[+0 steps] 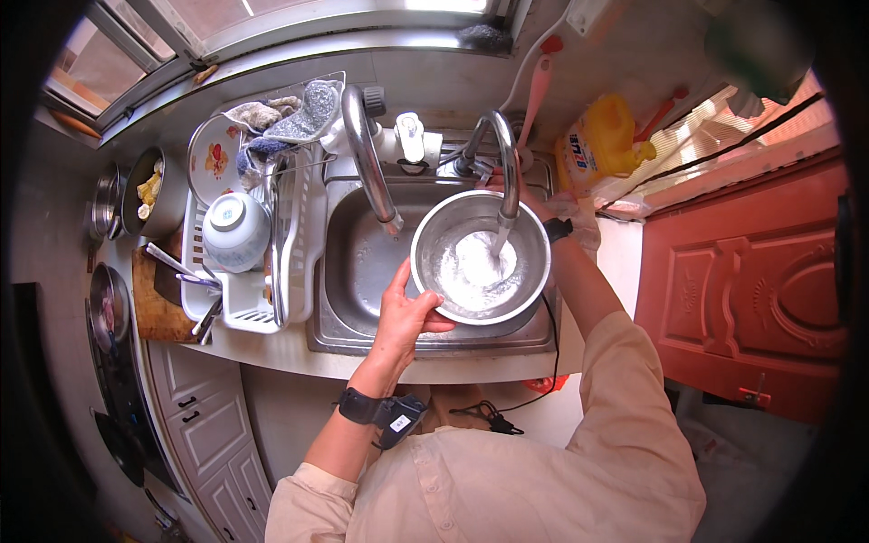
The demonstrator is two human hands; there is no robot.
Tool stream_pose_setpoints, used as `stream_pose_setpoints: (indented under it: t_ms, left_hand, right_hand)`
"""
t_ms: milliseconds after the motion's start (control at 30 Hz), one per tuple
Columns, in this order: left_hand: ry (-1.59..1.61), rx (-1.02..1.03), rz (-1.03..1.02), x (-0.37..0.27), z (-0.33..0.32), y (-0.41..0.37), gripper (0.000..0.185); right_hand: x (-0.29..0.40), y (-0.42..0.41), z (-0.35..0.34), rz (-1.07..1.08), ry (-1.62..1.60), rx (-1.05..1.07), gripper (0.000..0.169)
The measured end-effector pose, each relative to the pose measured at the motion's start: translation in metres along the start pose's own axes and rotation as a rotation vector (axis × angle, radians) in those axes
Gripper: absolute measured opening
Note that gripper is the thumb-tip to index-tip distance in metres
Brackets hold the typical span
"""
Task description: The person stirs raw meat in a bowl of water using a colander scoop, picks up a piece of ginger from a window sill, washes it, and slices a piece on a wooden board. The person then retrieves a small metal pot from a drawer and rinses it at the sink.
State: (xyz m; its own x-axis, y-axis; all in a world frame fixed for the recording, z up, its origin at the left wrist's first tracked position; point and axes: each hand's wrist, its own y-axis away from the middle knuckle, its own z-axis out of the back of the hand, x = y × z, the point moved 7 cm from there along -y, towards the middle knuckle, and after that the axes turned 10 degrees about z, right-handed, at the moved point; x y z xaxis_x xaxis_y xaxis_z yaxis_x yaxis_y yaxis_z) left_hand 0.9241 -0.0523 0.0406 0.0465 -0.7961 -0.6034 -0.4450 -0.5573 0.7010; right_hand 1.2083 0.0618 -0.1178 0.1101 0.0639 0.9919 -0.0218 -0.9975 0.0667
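My left hand (410, 307) grips the near left rim of a round stainless steel bowl (426, 271), thumb on the edge and fingers under it. The bowl is held over the right side of a stainless steel sink (363, 298). Water runs into it from the curved right faucet (509, 163), and bright, swirling water covers the bowl's bottom. My right hand (499, 180) reaches behind the bowl to the faucet's base, by its handle; the bowl and spout partly hide its fingers. A second curved faucet (363, 153) hangs over the sink's left part, with a drop at its tip.
Left of the sink, a white dish rack (299, 271) holds an upturned bowl (237, 231), a floral plate (212, 159) and utensils; cloths hang above. A wooden cutting board (159, 298) lies further left. A yellow jug (597, 146) and pink-handled brush (538, 95) stand behind right.
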Motion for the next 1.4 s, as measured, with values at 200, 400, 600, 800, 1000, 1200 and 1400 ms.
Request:
stream_pose_setpoints:
  t_ms: [200,400,600,800,1000,1200,1400]
  left_hand:
    - [-0.001,0.011,0.012,0.010,0.001,-0.001,0.063]
    - [0.025,0.010,0.041,0.021,0.003,-0.003,0.060]
    - [0.055,0.026,0.064,0.033,-0.001,-0.009,0.063]
    - [0.077,-0.030,0.097,0.051,0.011,-0.020,0.066]
    - [0.093,-0.014,0.101,0.058,0.012,-0.024,0.065]
    - [0.094,-0.023,0.102,0.063,0.011,-0.025,0.069]
    - [0.095,0.004,0.105,0.068,0.012,-0.024,0.078]
  right_hand:
    - [-0.016,-0.002,0.002,0.075,0.424,-0.070,0.071]
    - [0.024,0.032,-0.002,0.088,0.392,-0.116,0.062]
    - [0.049,0.085,0.001,0.084,0.315,-0.058,0.029]
    - [0.094,0.142,-0.015,-0.030,0.283,-0.225,0.021]
    - [0.105,0.187,-0.032,-0.133,0.287,-0.341,0.024]
    - [0.101,0.203,-0.045,-0.094,0.303,-0.378,0.025]
    - [0.089,0.208,-0.042,-0.053,0.329,-0.375,0.027]
